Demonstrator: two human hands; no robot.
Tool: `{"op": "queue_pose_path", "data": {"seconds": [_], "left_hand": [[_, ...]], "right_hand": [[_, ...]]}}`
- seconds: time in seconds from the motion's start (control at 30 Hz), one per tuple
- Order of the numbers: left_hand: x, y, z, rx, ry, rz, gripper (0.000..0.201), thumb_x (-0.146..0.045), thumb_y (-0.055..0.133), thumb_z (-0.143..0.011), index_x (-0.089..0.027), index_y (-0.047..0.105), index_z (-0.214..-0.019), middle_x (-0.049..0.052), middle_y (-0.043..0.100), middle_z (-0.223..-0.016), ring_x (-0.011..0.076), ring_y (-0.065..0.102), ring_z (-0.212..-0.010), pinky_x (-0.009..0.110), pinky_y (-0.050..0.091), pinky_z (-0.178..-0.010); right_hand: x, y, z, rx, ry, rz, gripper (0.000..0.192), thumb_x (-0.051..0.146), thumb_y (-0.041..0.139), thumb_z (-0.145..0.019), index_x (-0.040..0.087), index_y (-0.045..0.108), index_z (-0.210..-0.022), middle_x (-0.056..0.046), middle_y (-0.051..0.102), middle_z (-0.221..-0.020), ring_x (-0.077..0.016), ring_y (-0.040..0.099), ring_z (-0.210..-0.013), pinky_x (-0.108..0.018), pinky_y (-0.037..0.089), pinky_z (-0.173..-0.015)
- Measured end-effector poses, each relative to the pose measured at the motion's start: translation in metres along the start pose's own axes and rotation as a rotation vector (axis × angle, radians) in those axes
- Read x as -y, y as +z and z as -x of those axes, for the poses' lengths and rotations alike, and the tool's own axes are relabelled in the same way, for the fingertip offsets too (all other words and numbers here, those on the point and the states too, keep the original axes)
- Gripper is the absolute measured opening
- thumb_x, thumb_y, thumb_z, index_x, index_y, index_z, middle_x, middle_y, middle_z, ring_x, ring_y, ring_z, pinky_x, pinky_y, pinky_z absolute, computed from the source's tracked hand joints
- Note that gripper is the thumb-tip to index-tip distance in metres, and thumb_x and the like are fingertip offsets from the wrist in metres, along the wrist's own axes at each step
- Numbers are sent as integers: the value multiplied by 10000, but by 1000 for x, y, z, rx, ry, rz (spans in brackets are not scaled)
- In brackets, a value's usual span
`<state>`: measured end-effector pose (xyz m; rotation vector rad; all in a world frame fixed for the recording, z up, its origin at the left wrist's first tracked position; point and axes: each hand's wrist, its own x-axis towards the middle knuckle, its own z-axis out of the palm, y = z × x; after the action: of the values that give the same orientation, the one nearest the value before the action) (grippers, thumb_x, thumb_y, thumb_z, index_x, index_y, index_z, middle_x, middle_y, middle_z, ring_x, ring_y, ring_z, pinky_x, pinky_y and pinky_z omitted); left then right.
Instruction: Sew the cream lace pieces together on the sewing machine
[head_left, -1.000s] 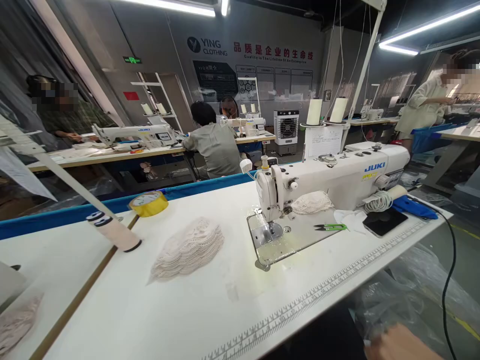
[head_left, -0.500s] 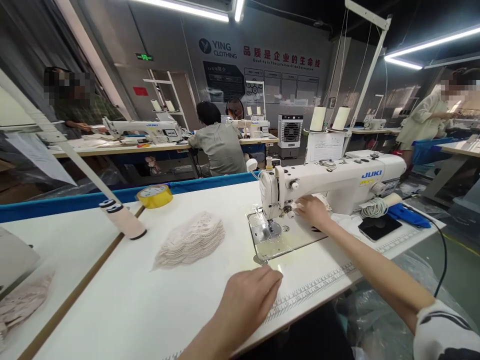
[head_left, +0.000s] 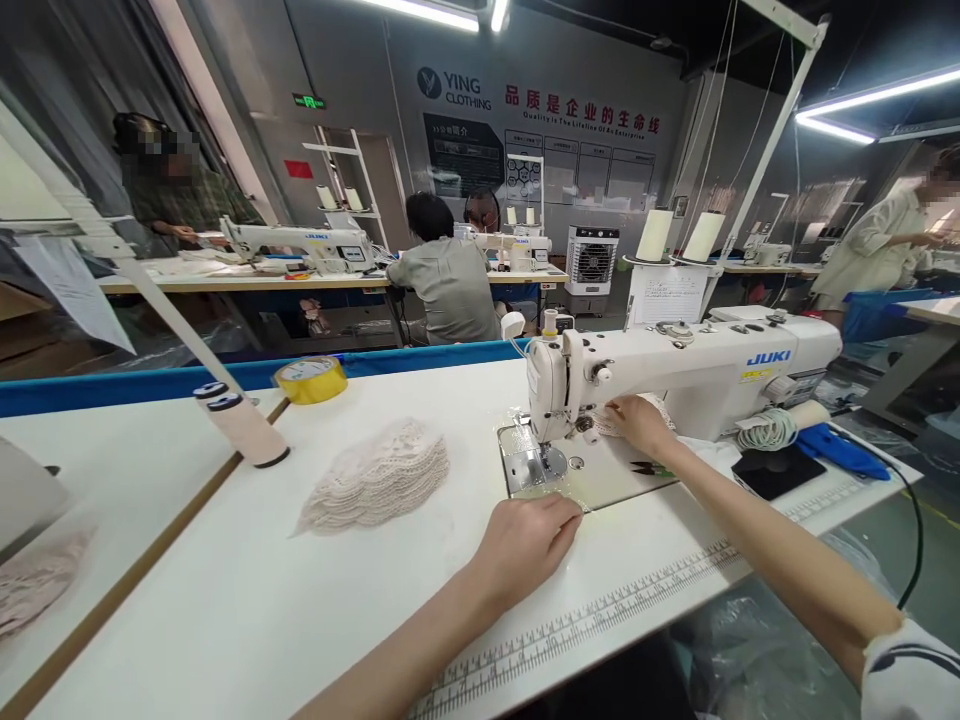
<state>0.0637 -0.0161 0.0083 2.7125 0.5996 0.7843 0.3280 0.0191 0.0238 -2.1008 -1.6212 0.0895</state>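
A white sewing machine (head_left: pixel 690 375) stands on the white table, its needle above the metal plate (head_left: pixel 536 468). Reaching under the machine's arm, my right hand (head_left: pixel 641 425) has its fingers closed on a pale lace piece (head_left: pixel 660 405), partly hidden by the hand and the machine. My left hand (head_left: pixel 529 540) lies at the front edge of the machine bed with its fingers curled together; what they hold, if anything, is hidden. To the left of the machine rests a stack of scalloped lace pieces (head_left: pixel 382 480). Dark-tipped thread snips (head_left: pixel 649 468) lie on the bed beside my right wrist.
Yellow tape (head_left: pixel 311 380) and a pink thread cone (head_left: pixel 244 430) stand at the left. A ruler strip (head_left: pixel 585 625) runs along the front edge. Right of the machine lie a black phone (head_left: pixel 776 470), a coil of cord (head_left: pixel 766 430) and a blue item (head_left: pixel 844 453). People sit and stand at other tables.
My left hand has moved forward and right, up to the machine bed. My right hand stays under the machine's arm, with more lace showing around it. The view has shifted slightly.
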Motion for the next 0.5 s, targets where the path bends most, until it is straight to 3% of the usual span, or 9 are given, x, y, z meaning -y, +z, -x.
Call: {"op": "queue_pose_path", "data": {"seconds": [0.13, 0.2, 0.27, 0.37, 0.43, 0.5], "left_hand": [[3, 9, 0, -64, -41, 32, 212, -228, 436, -925, -207, 646, -948, 13, 685, -851, 142, 634, -757, 243, 487, -662], [3, 11, 2, -111, -67, 84, 205, -271, 501, -910, -212, 612, -1071, 38, 674, -998, 178, 630, -913, 297, 514, -783], [3, 10, 3, -129, -124, 157, 405, -358, 602, -858, -227, 526, -1233, 70, 613, -1188, 232, 569, -1107, 382, 491, -924], [2, 7, 3, -38, -262, 332, 739, -489, 712, -743, -215, 405, -1357, 124, 500, -1347, 303, 474, -1243, 476, 435, -1009], [2, 2, 2, 75, -340, 560, 683, -525, 707, -735, -189, 475, -1283, 136, 532, -1299, 303, 526, -1182, 465, 467, -965], [3, -3, 0, 195, -418, 842, 492, -531, 669, -769, -169, 573, -1087, 114, 609, -1161, 266, 607, -1044, 412, 520, -862]], "right_hand": [[0, -12, 20, -66, 55, -280, 295, 421, 445, -936, 167, 581, -1004, -76, 608, -1038, -212, 557, -975, -387, 437, -858], [4, -17, 44, -10, 51, -465, 316, 471, 411, -920, 194, 564, -935, -46, 615, -907, -206, 567, -891, -341, 437, -797], [12, -19, 74, 109, 55, -658, 331, 523, 442, -887, 207, 543, -886, -18, 594, -811, -181, 570, -768, -308, 454, -708], [28, -16, 115, 249, 103, -905, 354, 543, 459, -871, 198, 539, -886, -28, 590, -798, -169, 580, -725, -292, 478, -655], [38, -15, 133, 292, 154, -1048, 337, 523, 467, -880, 197, 549, -910, -38, 598, -824, -165, 591, -749, -283, 491, -662], [45, -16, 143, 326, 248, -1278, 267, 460, 534, -872, 205, 566, -946, -44, 614, -895, -161, 598, -820, -267, 500, -702]]}}
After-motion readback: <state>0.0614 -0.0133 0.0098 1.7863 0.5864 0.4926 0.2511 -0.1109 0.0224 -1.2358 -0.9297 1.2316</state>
